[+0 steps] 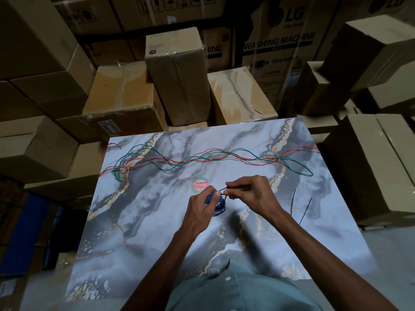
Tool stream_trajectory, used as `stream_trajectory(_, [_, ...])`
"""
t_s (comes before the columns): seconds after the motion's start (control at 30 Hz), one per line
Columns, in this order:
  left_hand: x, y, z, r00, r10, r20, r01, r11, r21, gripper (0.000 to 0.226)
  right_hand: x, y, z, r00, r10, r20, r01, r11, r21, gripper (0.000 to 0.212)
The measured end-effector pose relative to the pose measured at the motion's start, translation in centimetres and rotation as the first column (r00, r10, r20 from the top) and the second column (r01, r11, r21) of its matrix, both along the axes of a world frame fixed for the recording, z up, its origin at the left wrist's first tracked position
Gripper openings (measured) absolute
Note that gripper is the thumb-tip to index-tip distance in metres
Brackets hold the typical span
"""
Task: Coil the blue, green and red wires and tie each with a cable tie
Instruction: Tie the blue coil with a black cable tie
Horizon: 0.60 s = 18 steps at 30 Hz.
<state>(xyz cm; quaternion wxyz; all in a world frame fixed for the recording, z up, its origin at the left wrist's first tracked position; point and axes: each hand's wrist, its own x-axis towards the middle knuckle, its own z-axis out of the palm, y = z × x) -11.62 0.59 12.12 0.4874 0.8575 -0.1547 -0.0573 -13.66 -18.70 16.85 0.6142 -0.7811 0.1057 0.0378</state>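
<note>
Blue wire, already wound into a small coil, is held just above the middle of the counter, beside a round red and green sticker. The left hand grips the coil with curled fingers; the right hand pinches a thin black cable tie at the coil's top. Judged risk: if the left grip slackens while the tie is threaded, the turns could spring apart and the coil would need rewinding. A tie that catches only some of the turns would leave loose loops. The green wire and red wire lie tangled together along the far edge, with red ends hanging past both far corners; these could snag or slide off when pulled. Two spare ties lie near the right edge. Hard to make out: whether the tie's tail has entered its head, and the coil's lower turns, which are hidden behind the left hand.
</note>
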Motion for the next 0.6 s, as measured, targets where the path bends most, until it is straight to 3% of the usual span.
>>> stream_trajectory(0.23, [-0.2, 0.0, -0.2, 1.000, -0.016, -0.009, 0.016, 1.000, 0.006, 0.028, 0.1, 0.0, 0.0, 1.000, -0.008, -0.019, 0.010, 0.994, 0.109, 0.020])
stream_trajectory(0.4, [-0.4, -0.2, -0.3, 1.000, -0.020, -0.019, 0.019, 1.000, -0.014, 0.032, 0.0, 0.7, -0.7, 0.999, -0.029, 0.040, 0.030, 1.000, -0.007, 0.008])
stream_trajectory(0.6, [-0.1, 0.3, -0.5, 0.999, 0.019, -0.044, -0.020, 1.000, -0.016, 0.031, -0.1, 1.0, -0.4, 1.000, 0.010, -0.023, -0.008, 0.995, 0.104, 0.036])
